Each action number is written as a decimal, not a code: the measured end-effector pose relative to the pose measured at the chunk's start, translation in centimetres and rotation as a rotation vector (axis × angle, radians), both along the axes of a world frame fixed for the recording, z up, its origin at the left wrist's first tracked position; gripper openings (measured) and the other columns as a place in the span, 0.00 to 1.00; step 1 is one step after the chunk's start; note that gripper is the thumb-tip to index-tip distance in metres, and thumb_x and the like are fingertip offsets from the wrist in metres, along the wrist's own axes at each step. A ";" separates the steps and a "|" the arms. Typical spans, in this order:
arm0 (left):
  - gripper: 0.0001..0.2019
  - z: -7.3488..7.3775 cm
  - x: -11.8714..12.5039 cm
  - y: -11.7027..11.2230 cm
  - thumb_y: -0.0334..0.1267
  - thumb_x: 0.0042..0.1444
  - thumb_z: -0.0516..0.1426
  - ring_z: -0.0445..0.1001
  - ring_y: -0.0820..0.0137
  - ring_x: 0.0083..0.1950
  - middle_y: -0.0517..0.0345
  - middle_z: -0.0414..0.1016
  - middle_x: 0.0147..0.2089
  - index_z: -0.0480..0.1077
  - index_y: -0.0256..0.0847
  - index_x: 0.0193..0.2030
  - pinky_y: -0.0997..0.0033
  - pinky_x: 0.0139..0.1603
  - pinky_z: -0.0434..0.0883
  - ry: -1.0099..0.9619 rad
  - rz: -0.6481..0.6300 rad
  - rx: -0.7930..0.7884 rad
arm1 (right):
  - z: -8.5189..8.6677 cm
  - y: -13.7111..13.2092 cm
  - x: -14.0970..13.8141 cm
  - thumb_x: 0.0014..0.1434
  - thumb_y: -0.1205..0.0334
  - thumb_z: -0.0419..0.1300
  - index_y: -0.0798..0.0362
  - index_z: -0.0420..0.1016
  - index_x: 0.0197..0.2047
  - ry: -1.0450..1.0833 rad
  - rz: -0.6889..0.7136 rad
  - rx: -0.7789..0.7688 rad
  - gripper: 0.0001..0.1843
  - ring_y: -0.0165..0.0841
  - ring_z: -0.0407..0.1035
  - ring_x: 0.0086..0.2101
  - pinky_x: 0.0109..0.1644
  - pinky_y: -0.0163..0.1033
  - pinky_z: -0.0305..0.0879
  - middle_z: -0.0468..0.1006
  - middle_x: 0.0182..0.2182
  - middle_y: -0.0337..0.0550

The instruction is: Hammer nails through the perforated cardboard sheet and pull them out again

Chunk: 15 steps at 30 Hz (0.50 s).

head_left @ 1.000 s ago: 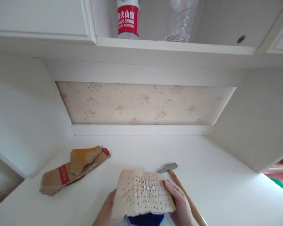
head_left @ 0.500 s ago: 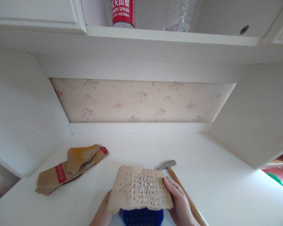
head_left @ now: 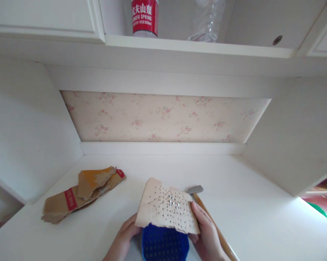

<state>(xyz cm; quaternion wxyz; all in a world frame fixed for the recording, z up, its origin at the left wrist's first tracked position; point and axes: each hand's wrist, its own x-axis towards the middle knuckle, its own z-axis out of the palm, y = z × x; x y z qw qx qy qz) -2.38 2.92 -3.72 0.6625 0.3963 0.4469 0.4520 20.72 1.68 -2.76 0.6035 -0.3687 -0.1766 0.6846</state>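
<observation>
Between my two hands is a piece of brown cardboard [head_left: 155, 204] punched with many small holes, tilted up at its far side. Several shiny nail heads show near its middle. My left hand [head_left: 126, 233] grips its left edge, fingers curled beneath. At the right edge my right hand [head_left: 206, 230] pinches it, thumb on top. Under the near edge sits a blue basket [head_left: 164, 244] with a perforated bottom, partly covered by the cardboard. Just right of my right hand lies a hammer [head_left: 198, 190] with a wooden handle, partly hidden behind the hand.
Torn cardboard pieces [head_left: 82, 194] lie on the white desktop [head_left: 98, 232] to the left. Overhead, a shelf [head_left: 196, 46] holds a red-labelled bottle [head_left: 145, 18] and a clear plastic bottle [head_left: 206, 21]. White side panels stand left and right.
The cardboard has shifted up and slightly right, its far side raised more steeply. More of the blue basket shows beneath it. My left hand has moved right and is more visible.
</observation>
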 end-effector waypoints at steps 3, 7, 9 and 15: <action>0.23 0.5 -0.1 -0.7 0.54 0.52 0.61 0.64 0.51 0.64 0.52 0.76 0.56 0.77 0.43 0.50 0.54 0.68 0.53 0.022 -0.074 0.050 | 0.3 0.0 -0.1 0.61 0.49 0.58 0.53 0.74 0.32 0.005 -0.042 0.043 0.15 0.17 0.43 0.13 0.16 0.30 0.34 0.60 0.13 0.27; 0.27 0.8 -0.2 -1.4 0.52 0.53 0.63 0.66 0.53 0.63 0.52 0.72 0.60 0.72 0.44 0.58 0.58 0.65 0.59 0.099 -0.208 0.066 | 0.2 -0.1 0.0 0.62 0.47 0.57 0.51 0.71 0.37 -0.083 -0.107 0.059 0.15 0.16 0.43 0.13 0.18 0.30 0.34 0.61 0.15 0.25; 0.27 0.7 -0.1 -1.5 0.52 0.52 0.64 0.68 0.52 0.61 0.51 0.73 0.59 0.72 0.44 0.57 0.59 0.63 0.62 0.136 -0.223 0.098 | -0.3 0.0 0.0 0.61 0.44 0.56 0.50 0.69 0.36 -0.213 -0.131 0.042 0.17 0.18 0.44 0.12 0.18 0.30 0.36 0.59 0.12 0.24; 0.25 0.8 0.3 -1.7 0.54 0.52 0.63 0.70 0.53 0.57 0.52 0.76 0.54 0.73 0.44 0.54 0.62 0.58 0.64 0.191 -0.202 0.162 | -1.1 0.6 -0.3 0.64 0.43 0.51 0.49 0.65 0.30 -0.713 -0.128 0.139 0.20 0.23 0.53 0.13 0.20 0.31 0.48 0.60 0.09 0.25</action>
